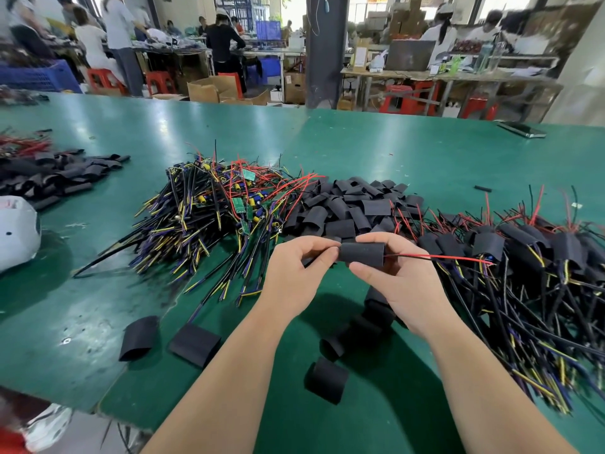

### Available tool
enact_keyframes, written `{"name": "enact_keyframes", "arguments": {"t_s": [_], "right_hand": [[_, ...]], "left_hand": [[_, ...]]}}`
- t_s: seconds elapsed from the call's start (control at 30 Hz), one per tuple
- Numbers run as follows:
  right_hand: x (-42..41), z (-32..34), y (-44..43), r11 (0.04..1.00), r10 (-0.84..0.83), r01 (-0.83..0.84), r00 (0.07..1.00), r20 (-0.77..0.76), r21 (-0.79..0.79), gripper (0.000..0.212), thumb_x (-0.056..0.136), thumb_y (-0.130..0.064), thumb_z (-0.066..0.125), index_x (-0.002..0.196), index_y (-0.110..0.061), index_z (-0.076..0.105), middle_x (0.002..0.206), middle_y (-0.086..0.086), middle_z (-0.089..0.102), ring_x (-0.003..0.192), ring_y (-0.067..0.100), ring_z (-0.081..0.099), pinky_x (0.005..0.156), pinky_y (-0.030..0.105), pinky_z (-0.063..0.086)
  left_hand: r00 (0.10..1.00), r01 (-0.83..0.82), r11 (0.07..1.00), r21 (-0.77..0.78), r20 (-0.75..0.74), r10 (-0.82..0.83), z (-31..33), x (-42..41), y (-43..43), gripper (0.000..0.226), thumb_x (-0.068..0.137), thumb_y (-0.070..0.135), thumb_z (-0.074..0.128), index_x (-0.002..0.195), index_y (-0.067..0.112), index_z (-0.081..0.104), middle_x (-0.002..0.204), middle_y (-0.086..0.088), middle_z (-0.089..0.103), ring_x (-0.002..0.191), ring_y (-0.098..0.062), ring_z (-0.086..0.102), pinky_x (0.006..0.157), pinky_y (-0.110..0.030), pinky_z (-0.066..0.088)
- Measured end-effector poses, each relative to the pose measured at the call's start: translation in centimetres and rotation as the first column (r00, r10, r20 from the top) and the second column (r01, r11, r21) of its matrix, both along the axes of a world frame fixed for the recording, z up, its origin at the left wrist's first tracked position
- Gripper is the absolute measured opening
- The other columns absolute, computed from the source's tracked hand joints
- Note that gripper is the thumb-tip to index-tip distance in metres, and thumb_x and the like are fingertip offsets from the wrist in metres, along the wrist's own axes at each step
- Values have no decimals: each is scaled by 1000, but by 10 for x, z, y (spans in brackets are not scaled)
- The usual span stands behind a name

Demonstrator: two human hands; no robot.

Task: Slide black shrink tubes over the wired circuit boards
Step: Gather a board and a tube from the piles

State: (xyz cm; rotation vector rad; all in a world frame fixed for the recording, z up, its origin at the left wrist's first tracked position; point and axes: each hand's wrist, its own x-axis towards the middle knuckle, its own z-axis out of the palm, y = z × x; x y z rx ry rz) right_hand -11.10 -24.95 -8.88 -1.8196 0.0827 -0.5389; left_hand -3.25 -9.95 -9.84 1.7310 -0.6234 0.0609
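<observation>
Grip: While we held it above the table (393,149), our right hand (402,283) curled thumb and fingers round the black shrink tube (361,253), thumb beneath and fingertips on top.
Left hand: our left hand (294,276) pinched the tube's 9 o'clock end between thumb and forefinger; what lay under the fingers we could not tell.
Tube: it lay level between the two hands, in the air over the mat's near middle.
Wires: a red and a black lead (438,257) ran out of the tube's 3 o'clock end, pointing toward the sleeved pile; the board itself was hidden inside.
Under the hand: several loose tubes (376,309) lay on the mat at 6 o'clock, partly covered by our right wrist.
Strays: three more single tubes (195,344) lay flat at 7 to 8 o'clock, apart from each other.
Tube heap (347,204): empty black sleeves lay piled at 12 o'clock, just beyond our fingers.
Bare boards (209,211): a tangle of green boards with black, yellow, blue and red wires sat at 10 o'clock, touching the tube heap.
Sleeved pile (523,257): boards already in tubes lay at 3 o'clock, cables trailing toward 5 o'clock.
Far left: another heap of black tubes (59,175) at 9 to 10 o'clock, with a white bag (16,234) nearer us.
</observation>
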Motion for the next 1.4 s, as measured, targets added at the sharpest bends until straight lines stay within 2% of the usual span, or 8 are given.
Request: {"name": "enact_keyframes", "arguments": {"t_s": [0.47, 0.7, 0.8, 0.93, 1.17, 1.23, 1.3, 1.4], "right_hand": [[-3, 6, -3, 997, 75, -76, 996, -48, -25, 47, 73, 6, 76, 91, -37, 70, 91, -10, 72, 83, 9, 68, 73, 15, 52], [0, 0, 0, 997, 68, -71, 995, -76, -37, 44, 75, 5, 75, 94, -33, 70, 93, -10, 72, 87, 8, 66, 77, 18, 52], [3, -3, 3, 998, 69, -70, 995, -72, -9, 44, 75, 8, 73, 95, -31, 70, 91, -10, 73, 86, 4, 67, 75, 13, 49], [7, -9, 9, 995, 73, -67, 994, -79, 76, 44, 75, 13, 71, 99, -25, 70, 96, 1, 72, 89, 12, 68, 77, 18, 53], [4, -3, 8, 985, 109, -97, 991, -83, 146, 54, 86, 5, 65, 130, -25, 55, 106, -11, 71, 99, 4, 66, 84, 13, 49], [4, 4, 11, 870, 105, -103, 994, 23, 481, 47, 89, 8, 56, 125, -22, 53, 95, 7, 68, 96, 20, 66, 83, 25, 55], [4, 17, 5, 633, -8, -93, 992, 126, 769, 29, 87, 7, 56, 108, -14, 52, 84, 17, 55, 81, 23, 64, 73, 32, 58], [-1, 33, -24, 440, -192, -29, 973, 126, 897, 14, 87, -8, 60, 96, -10, 50, 91, 17, 59, 74, 23, 64, 64, 30, 57]], "left_hand": [[993, 85, 996, 2, -83, -85, 2, 2, 5, 21, 86, 8, 69, 83, 28, 74, 80, 5, 74, 76, -10, 68, 74, -23, 54], [999, 5, 999, 47, -44, -2, -2, 4, 5, 24, 79, 13, 77, 84, 31, 61, 72, 11, 71, 66, 0, 64, 67, -13, 46], [996, -62, 989, 135, 65, 54, -4, 3, 5, 33, 80, 16, 75, 85, 36, 49, 67, 21, 69, 68, 2, 62, 77, -16, 43], [933, -199, 945, 258, 346, 102, -6, 1, 4, 32, 84, 21, 70, 97, 37, 45, 63, 31, 60, 76, 3, 59, 91, -13, 19], [925, -178, 965, 192, 368, 97, -5, 1, 4, 35, 86, 30, 68, 115, 26, 50, 75, 31, 61, 76, 8, 56, 92, -27, 25], [933, -145, 975, 166, 351, 79, -3, -2, 1, 41, 84, 38, 62, 121, 26, 47, 84, 26, 64, 75, 2, 58, 94, -40, 34], [944, -97, 985, 140, 326, 47, -3, -3, 0, 39, 86, 40, 57, 121, 29, 44, 87, 19, 65, 72, -6, 60, 90, -51, 42], [944, -87, 985, 152, 327, 32, -7, -3, 2, 33, 92, 36, 48, 122, 21, 48, 86, 17, 61, 69, -6, 57, 86, -56, 45]]}}
